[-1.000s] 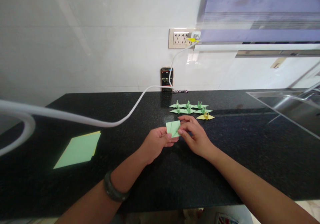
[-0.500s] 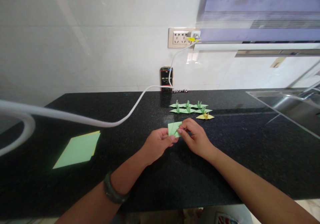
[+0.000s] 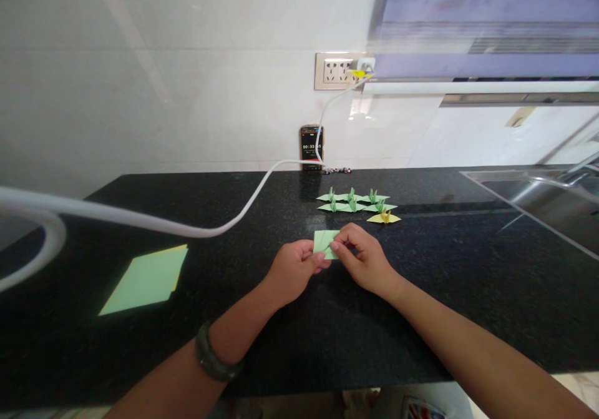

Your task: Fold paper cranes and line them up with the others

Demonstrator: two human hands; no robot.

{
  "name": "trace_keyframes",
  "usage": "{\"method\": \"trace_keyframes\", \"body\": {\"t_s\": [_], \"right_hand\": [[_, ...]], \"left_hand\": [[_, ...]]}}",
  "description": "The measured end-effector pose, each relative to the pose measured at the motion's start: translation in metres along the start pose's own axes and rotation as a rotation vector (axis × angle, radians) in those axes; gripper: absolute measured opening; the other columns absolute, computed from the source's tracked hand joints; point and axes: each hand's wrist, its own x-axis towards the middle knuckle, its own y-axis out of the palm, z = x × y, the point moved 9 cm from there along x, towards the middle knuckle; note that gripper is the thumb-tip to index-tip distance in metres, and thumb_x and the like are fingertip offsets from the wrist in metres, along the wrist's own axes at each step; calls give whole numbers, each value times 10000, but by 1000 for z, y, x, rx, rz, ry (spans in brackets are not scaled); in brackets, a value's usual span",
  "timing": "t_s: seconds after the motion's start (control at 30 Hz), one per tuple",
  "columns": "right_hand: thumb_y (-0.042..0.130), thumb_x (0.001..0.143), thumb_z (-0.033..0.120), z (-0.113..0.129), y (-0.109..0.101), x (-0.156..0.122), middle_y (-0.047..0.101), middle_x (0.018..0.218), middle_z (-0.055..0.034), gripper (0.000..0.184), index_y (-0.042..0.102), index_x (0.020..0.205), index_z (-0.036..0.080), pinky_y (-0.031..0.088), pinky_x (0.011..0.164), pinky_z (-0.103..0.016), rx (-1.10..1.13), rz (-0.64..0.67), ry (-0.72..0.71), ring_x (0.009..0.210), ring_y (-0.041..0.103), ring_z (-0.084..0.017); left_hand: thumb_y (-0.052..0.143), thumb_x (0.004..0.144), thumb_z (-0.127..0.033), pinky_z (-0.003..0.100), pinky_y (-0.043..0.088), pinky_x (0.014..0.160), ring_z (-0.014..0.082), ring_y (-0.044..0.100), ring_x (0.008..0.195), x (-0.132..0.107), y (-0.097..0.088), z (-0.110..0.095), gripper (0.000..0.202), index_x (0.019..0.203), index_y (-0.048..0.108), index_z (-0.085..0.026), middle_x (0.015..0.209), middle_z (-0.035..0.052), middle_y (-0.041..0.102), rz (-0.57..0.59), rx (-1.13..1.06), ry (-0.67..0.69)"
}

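A small folded piece of light green origami paper [image 3: 322,241] is held above the dark countertop, between both hands. My left hand [image 3: 296,269] pinches its lower left part, thumb on top and fingers beneath. At the right side, the thumb and index finger of my right hand [image 3: 364,256] close on the same paper. Just beyond the hands stand two rows of green paper cranes [image 3: 353,204], with a single yellow paper crane [image 3: 384,218] in front of them at the right. The fingers hide part of the folds.
Green and yellow paper sheets [image 3: 145,281] lie stacked at the left. A white cable [image 3: 206,231] arches across the left foreground toward a phone [image 3: 311,147] leaning on the tiled wall. A metal sink [image 3: 556,200] is set into the countertop [image 3: 262,356] at the right.
The folded paper and both hands have shifted very slightly toward me and left. Both hands keep their hold on the paper.
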Motion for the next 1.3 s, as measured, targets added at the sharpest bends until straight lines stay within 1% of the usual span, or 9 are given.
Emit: {"method": "trace_keyframes", "body": {"t_s": [0.13,0.27,0.37,0.57,0.7,1.07,1.2,1.27,1.3], "right_hand": [[461,808,226,-2,1,0,457,653,-4,144,476,676,170,349,561,-239,-9,15,18,607,428,-113],[452,818,231,-5,4,0,460,646,1,149,473,684,168,345,562,-236,-14,63,45,600,425,-108],[434,829,228,-4,5,0,469,661,-3,149,479,701,168,357,580,-239,5,87,38,616,436,-110],[408,842,218,-1,-4,2,499,758,-35,136,508,765,170,393,658,-267,47,25,4,713,474,-132],[427,832,218,-2,-7,2,501,758,-35,114,515,777,171,397,653,-272,41,-3,7,707,474,-133],[469,807,233,-1,-3,1,507,759,-36,114,524,728,172,404,619,-266,45,34,-15,687,478,-129],[478,800,243,-5,-1,0,506,754,-34,108,528,737,171,407,609,-261,40,41,34,689,482,-130],[492,792,256,-11,-1,-1,508,764,-31,95,529,823,175,413,592,-252,66,24,96,692,490,-130],[504,784,265,-15,-1,-2,512,782,-31,142,522,897,179,417,583,-247,86,11,132,695,495,-129]], "left_hand": [[504,758,-314,281,463,670,169,617,741,0,-1,0,288,939,592,-108,813,88,667,-3,10,4],[512,754,-300,279,468,662,165,621,723,0,-2,3,273,920,595,-99,794,94,667,-17,-11,-46],[519,749,-294,270,467,650,159,623,706,0,-3,3,259,892,602,-94,784,97,668,-34,-64,-82],[538,737,-299,255,462,629,149,622,680,-3,-3,1,258,856,604,-79,784,110,668,-26,-160,-130],[541,734,-299,253,461,626,150,622,681,-3,-1,1,263,864,604,-80,787,112,668,-12,-163,-128],[542,734,-296,255,460,629,149,624,677,-3,-1,4,254,867,606,-90,775,105,669,-5,-161,-126],[549,727,-294,261,462,628,149,623,666,-2,-2,5,247,848,607,-87,767,105,669,-11,-150,-140],[545,729,-296,261,463,630,146,622,664,-2,-1,4,245,850,606,-91,769,101,669,-7,-148,-134],[545,730,-297,260,463,630,144,622,663,-2,-1,5,246,857,605,-95,769,97,669,-2,-145,-132]]}}
